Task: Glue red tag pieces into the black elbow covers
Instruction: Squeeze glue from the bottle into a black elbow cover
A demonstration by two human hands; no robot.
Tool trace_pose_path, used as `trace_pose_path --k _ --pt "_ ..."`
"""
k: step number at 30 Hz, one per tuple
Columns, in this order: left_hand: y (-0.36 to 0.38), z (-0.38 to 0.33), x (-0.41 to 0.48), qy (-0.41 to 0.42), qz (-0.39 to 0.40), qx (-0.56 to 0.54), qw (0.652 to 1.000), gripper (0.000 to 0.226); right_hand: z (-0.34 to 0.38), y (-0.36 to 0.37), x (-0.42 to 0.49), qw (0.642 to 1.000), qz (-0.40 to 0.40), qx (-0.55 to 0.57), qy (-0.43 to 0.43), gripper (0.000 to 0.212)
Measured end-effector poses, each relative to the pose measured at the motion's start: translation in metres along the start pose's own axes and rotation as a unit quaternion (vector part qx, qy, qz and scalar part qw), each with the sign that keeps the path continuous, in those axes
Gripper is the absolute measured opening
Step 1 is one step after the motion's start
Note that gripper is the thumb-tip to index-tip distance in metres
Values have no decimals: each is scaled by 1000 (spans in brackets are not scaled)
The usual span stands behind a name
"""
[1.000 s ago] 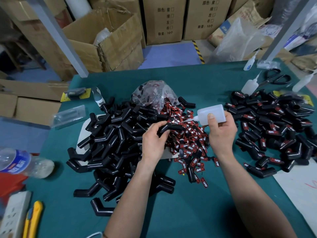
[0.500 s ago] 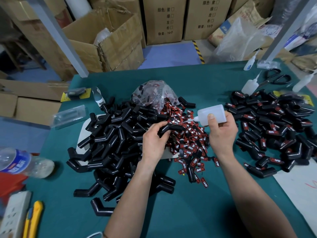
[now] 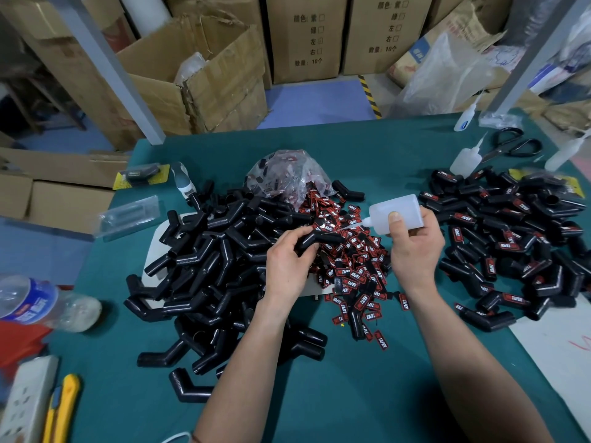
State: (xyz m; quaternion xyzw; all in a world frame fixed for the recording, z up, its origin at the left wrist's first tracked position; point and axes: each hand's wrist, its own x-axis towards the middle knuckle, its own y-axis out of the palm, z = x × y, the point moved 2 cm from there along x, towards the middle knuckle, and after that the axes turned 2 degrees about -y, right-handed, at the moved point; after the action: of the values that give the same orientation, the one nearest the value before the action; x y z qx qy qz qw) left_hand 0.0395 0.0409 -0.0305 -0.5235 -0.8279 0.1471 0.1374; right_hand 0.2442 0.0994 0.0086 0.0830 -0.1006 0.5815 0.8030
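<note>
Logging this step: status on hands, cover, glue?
Left hand grips black elbow cover. Right hand holds glue bottle, nozzle tip at the cover. Nothing in the way.

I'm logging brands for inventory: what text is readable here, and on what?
"TAPER": the red tags.
"颜色: 紫 绿 左 右" and "数量: 10个": the cardboard boxes.
Water bottle label and yellow card pack: too blurred to read.
</note>
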Motion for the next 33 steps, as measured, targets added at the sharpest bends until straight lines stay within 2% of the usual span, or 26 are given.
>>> trace_pose_path --k 33 --pt "1 5 1 6 4 17 1000 33 -2 0 -1 1000 13 2 3 22"
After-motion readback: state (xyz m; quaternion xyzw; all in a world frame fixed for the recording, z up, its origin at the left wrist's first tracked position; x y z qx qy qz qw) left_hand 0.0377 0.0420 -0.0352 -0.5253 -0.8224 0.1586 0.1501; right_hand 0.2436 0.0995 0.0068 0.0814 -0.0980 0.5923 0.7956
